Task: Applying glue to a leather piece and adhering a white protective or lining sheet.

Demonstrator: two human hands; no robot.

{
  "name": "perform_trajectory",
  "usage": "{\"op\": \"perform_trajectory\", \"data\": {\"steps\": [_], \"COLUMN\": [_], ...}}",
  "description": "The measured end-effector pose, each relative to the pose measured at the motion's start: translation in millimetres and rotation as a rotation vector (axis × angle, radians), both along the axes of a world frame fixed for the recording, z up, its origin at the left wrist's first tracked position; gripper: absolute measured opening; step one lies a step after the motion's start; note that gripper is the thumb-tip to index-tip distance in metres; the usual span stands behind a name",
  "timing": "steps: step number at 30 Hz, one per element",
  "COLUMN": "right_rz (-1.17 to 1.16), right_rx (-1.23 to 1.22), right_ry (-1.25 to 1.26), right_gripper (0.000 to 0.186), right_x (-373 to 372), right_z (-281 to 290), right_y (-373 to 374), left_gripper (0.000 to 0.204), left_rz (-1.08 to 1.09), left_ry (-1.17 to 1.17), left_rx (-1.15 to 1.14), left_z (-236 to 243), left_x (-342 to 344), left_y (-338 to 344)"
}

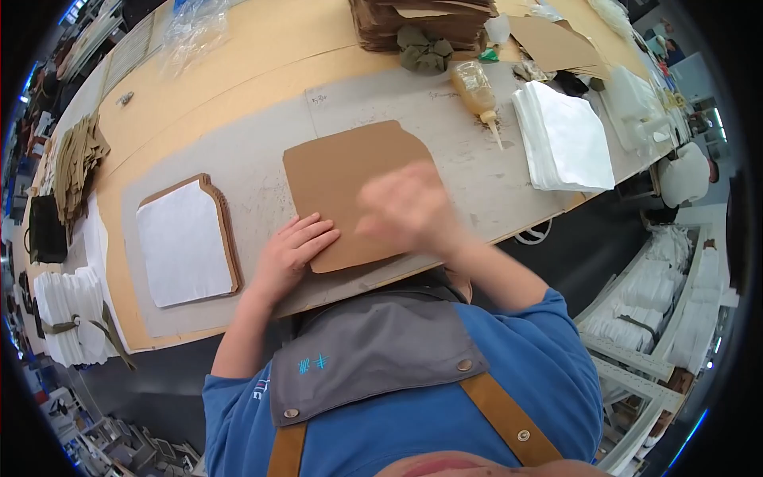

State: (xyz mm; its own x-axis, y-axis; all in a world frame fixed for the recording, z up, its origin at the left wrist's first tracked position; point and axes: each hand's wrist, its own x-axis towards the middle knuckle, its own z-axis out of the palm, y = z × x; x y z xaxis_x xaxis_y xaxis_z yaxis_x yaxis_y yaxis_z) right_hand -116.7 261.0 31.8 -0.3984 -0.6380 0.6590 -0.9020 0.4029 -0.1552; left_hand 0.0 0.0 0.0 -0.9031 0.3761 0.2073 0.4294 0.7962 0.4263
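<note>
A flat brown panel, cut to a shape with a notched top right corner, lies on the grey mat in front of me. Resting on its lower left edge is my left hand, fingers stretched out flat. Over the panel's right side, my right hand is smeared by motion. Its fingers look bent, but whether they hold anything I cannot make out. To the left sits a stack of similarly shaped brown pieces with a white sheet on top.
A squeeze bottle of amber liquid lies beyond the panel, its nozzle toward me. Right of it is a pile of white sheets. Farther back are a tall brown stack and a dark green cloth bundle. Tan strips hang at far left.
</note>
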Motion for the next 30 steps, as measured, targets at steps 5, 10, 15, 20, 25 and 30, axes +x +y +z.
{"op": "perform_trajectory", "data": {"steps": [5, 10, 15, 20, 25, 30], "right_rz": [-0.847, -1.012, -0.974, -0.787, -0.094, 0.263], "right_rx": [0.173, 0.482, 0.715, 0.188, -0.876, -1.075], "right_ry": [0.037, -0.546, -0.617, -1.092, -1.422, -1.399], "right_gripper": [0.063, 0.082, 0.089, 0.074, 0.066, 0.092], "right_x": [-140.6, -178.5, -186.2, -211.0, -118.8, -56.8], "right_z": [2.3, 6.3, 28.6, 8.7, 10.2, -20.7], "right_y": [91.9, 110.9, 83.7, 130.4, 118.1, 82.9], "left_gripper": [0.044, 0.046, 0.045, 0.05, 0.05, 0.052], "left_rz": [-0.002, 0.014, 0.019, 0.025, 0.018, -0.038], "left_ry": [0.004, 0.025, 0.074, 0.058, 0.048, -0.141], "left_rx": [-0.057, -0.102, -0.112, -0.069, -0.047, -0.074], "left_z": [6.6, 0.2, -2.3, -2.5, -4.5, 17.5], "left_x": [9.4, 13.9, 17.1, 16.0, 15.0, 13.1], "left_y": [7.7, 4.1, 12.1, 14.3, 15.0, 3.9]}}
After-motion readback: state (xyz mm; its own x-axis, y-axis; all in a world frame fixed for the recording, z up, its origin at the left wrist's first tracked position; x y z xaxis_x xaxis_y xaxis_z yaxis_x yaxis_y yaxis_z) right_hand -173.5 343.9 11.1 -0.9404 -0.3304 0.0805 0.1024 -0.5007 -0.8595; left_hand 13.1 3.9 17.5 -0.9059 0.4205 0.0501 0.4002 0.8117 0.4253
